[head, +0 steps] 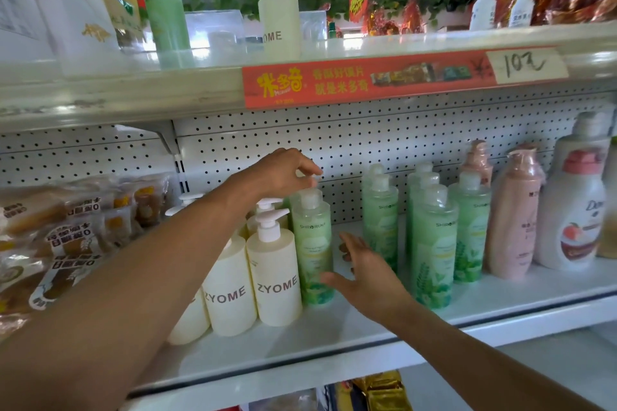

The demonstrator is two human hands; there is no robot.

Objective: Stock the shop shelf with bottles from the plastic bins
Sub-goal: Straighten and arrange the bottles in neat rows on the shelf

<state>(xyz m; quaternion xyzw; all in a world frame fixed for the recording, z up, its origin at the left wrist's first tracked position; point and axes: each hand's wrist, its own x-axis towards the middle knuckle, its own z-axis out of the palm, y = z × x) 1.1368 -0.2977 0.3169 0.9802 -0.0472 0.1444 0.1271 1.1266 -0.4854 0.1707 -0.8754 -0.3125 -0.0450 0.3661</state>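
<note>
Green bottle upright, apparently under left hand.

Two bare forearms come into view from the lower edge, one on each side. Neither shows a sleeve or cuff anywhere along its visible length. The left hand and the right hand are ungloved. No watch, bracelet or strap sits on either wrist, and no ring shows on the visible fingers. Both forearms are slender and smooth.
</note>
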